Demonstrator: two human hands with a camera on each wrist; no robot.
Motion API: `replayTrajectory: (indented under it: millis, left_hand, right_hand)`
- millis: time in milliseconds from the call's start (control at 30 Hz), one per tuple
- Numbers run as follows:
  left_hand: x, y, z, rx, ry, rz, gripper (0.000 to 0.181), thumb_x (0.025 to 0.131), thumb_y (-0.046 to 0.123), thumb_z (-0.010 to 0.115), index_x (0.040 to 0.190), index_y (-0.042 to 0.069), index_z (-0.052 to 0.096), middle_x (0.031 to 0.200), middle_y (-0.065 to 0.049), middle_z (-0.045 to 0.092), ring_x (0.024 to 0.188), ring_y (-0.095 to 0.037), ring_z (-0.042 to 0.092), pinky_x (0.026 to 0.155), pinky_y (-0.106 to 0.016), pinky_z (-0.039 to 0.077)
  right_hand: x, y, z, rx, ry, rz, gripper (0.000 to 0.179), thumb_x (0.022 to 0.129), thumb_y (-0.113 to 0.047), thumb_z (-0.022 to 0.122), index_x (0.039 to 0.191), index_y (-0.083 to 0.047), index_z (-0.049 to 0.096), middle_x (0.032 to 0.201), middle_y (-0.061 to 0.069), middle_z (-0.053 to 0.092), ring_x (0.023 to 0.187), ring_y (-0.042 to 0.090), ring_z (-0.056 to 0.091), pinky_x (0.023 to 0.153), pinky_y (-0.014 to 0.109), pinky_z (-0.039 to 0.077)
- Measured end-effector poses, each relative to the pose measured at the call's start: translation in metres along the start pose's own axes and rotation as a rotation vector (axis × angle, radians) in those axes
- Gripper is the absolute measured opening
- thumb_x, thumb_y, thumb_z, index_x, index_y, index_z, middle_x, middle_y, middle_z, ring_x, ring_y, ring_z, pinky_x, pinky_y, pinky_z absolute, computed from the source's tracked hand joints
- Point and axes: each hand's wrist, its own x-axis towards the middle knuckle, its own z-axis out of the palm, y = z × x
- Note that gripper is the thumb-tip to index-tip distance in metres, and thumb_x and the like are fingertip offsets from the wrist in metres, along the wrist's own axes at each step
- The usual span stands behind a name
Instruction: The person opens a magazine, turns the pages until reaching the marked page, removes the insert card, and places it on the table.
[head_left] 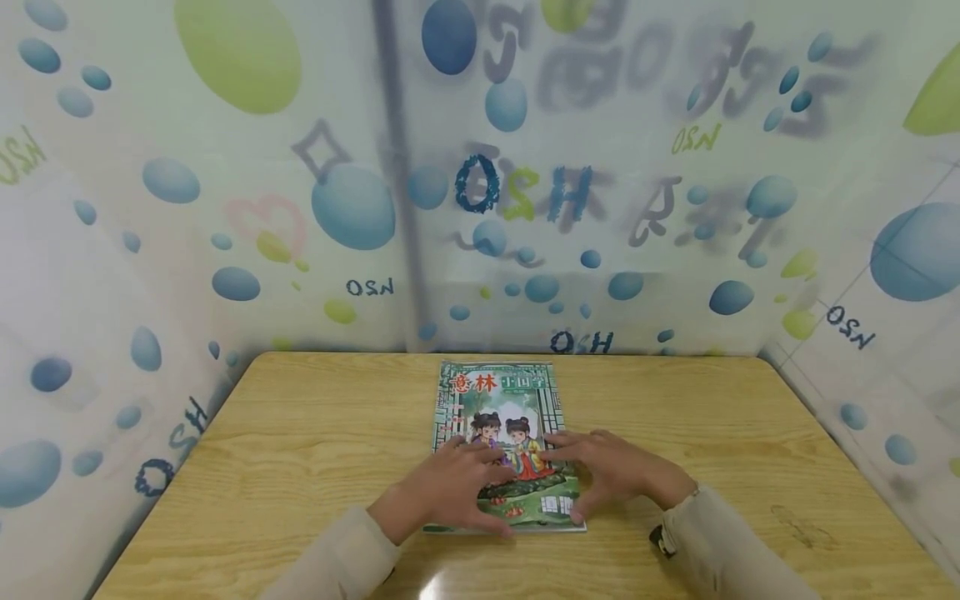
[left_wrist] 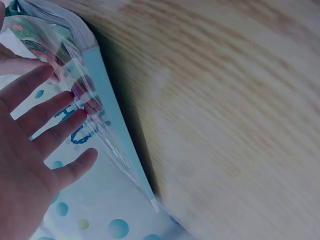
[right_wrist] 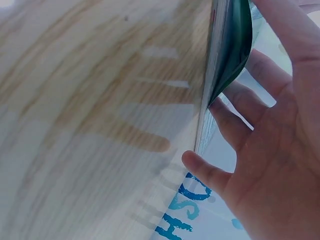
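Observation:
A glossy green magazine (head_left: 513, 417) with two cartoon children and red and white characters on its cover lies face up on the wooden table. On the left part of the cover rests my left hand (head_left: 453, 485), its fingers spread. In the left wrist view its fairly straight fingers (left_wrist: 55, 132) touch the shiny cover near the pale blue spine (left_wrist: 107, 95). My right hand (head_left: 611, 468) lies along the right side, fingertips on the cover and thumb at the lower right corner. The right wrist view shows the cover's green edge (right_wrist: 234, 55) bowed up beside the fingers (right_wrist: 232, 122).
The magazine is on a light wooden table (head_left: 322, 433) with rounded far corners. Behind and at both sides stands a pale wall covering (head_left: 645, 225) with blue and green spots and mirrored H2O lettering. A dark knot mark (head_left: 802, 527) shows at the table's right.

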Motion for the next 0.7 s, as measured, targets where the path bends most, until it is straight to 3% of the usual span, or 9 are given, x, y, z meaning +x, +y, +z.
replayTrajectory:
  millis: [233,467,700]
  left_hand:
    - [0.0,0.0001,-0.0013,-0.037,-0.011,-0.008,0.079,0.08,0.082,0.05,0.139,0.031,0.059,0.144,-0.002,0.054,0.131,-0.025,0.052,0.104,-0.058,0.041]
    - [0.0,-0.0005,0.001,-0.031,0.021,0.009,0.076,0.083,0.081,0.048,0.136,0.029,0.061,0.139,0.0,0.058,0.128,-0.023,0.054,0.103,-0.055,0.044]
    - [-0.0001,-0.002,-0.0002,-0.058,0.023,0.023,0.073,0.085,0.078,0.049,0.137,0.027,0.061,0.14,0.0,0.058,0.128,-0.021,0.054,0.102,-0.051,0.045]
  right_hand:
    - [0.0011,0.0011,-0.0044,0.045,-0.002,-0.033,0.091,0.07,-0.063,0.078,0.144,-0.016,0.054,0.156,0.012,0.04,0.139,0.041,0.038,0.107,0.066,0.032]
    - [0.0013,0.0016,-0.0072,0.105,-0.027,-0.017,0.088,0.072,-0.06,0.079,0.145,-0.017,0.054,0.157,0.01,0.038,0.141,0.041,0.036,0.107,0.067,0.031]
    - [-0.0008,0.0001,-0.0064,0.109,-0.023,0.005,0.099,0.069,-0.06,0.081,0.15,-0.015,0.046,0.159,0.013,0.034,0.143,0.042,0.031,0.109,0.068,0.026]
